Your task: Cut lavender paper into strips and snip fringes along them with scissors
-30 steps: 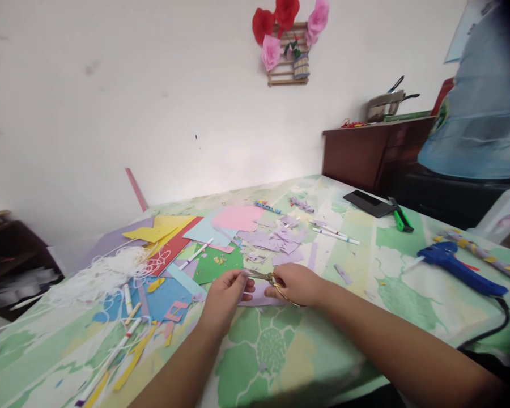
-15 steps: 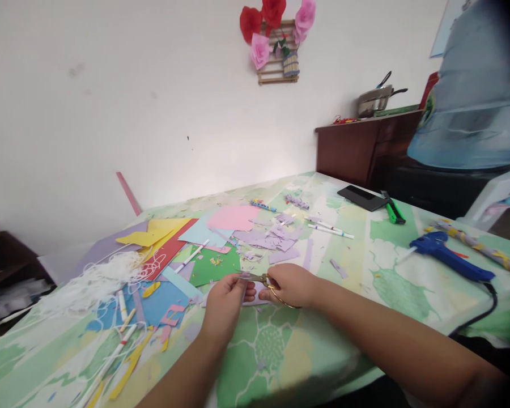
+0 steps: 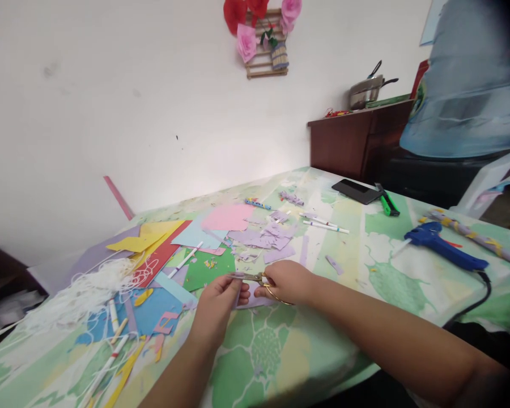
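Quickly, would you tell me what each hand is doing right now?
Left hand: closed, pinching the lilac paper piece.
Right hand: closed on the gold-handled scissors.

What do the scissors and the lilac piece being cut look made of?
Scissors: metal by the look, with dull grey blades and thin, shiny gold loops in the right hand.
Lilac piece: matte coloured paper or thin card, flat and clean-edged, held by the left hand.

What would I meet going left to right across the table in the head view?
White string tangle → left hand → scissors → right hand → green cutter → blue glue gun.
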{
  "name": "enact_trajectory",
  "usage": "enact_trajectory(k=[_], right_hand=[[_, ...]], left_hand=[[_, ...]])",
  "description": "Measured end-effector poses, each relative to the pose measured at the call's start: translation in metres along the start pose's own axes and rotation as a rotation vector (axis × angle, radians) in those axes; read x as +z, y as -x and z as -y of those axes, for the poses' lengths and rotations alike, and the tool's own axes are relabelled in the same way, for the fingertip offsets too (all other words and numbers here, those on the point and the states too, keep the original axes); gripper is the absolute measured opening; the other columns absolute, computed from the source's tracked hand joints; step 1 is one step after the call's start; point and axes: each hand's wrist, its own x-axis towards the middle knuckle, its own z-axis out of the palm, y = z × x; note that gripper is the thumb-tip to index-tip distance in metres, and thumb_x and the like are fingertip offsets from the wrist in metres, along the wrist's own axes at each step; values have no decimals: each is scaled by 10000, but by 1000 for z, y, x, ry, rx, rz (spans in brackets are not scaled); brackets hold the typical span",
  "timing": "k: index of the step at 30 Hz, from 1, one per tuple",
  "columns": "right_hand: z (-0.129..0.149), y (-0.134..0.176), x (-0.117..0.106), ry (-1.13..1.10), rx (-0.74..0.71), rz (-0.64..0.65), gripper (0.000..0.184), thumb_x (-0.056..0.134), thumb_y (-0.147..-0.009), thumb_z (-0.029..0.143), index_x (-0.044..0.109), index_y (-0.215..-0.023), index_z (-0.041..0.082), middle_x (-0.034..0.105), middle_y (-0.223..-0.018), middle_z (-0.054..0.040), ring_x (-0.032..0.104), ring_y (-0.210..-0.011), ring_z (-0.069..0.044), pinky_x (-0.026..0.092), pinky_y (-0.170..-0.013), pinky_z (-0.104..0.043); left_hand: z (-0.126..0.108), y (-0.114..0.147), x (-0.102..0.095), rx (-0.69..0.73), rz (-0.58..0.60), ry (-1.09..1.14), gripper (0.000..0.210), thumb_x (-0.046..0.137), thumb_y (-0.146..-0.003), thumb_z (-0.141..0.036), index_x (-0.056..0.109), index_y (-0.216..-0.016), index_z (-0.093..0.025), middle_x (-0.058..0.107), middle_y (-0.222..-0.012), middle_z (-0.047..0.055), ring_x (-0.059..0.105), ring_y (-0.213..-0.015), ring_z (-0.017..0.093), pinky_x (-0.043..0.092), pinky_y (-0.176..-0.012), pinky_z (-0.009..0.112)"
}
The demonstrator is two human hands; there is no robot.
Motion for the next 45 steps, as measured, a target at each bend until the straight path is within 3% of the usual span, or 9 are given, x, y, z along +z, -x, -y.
enact_trajectory(k=[5, 13, 24, 32, 45], right_hand=[[0, 0, 0, -3, 23, -6, 568, 224, -656, 642, 548, -659, 175, 567, -611, -62, 501, -552, -153, 242, -425, -223], [-2, 1, -1, -80, -14, 40, 568, 251, -623, 667, 541, -679, 182, 558, -613, -38, 466, -522, -131, 242, -423, -220], [1, 2, 1, -113, -59, 21, 546, 246, -637, 653, 516, -649, 178, 530, -573, -22, 427, -478, -113, 221, -399, -206], [1, 4, 0, -72, -43, 21, 563, 239, -639, 654, 522, -702, 171, 552, -636, -49, 465, -542, -139, 236, -423, -215], [-1, 1, -2, -5, -56, 48, 520, 247, -680, 606, 532, -663, 171, 548, -602, -44, 448, -514, -128, 217, -415, -219]], left_hand=[[0, -1, -2, -40, 43, 31, 176, 564, -590, -297, 542, -629, -127, 582, -574, 7, 526, -500, 84, 442, -516, 225], [-3, 1, 0, 15, -64, 39, 141, 558, -589, -253, 541, -638, -122, 552, -511, -15, 514, -470, 84, 444, -524, 237], [-1, 5, -3, 75, -24, -48, 149, 533, -621, -273, 549, -577, -131, 564, -518, -17, 506, -468, 69, 423, -506, 200], [3, 2, 2, -24, -43, -2, 164, 549, -612, -290, 562, -619, -126, 591, -566, 3, 545, -510, 88, 447, -556, 225], [3, 6, 0, -18, 9, 112, 133, 576, -590, -238, 569, -642, -115, 602, -595, 20, 561, -569, 102, 456, -605, 241]])
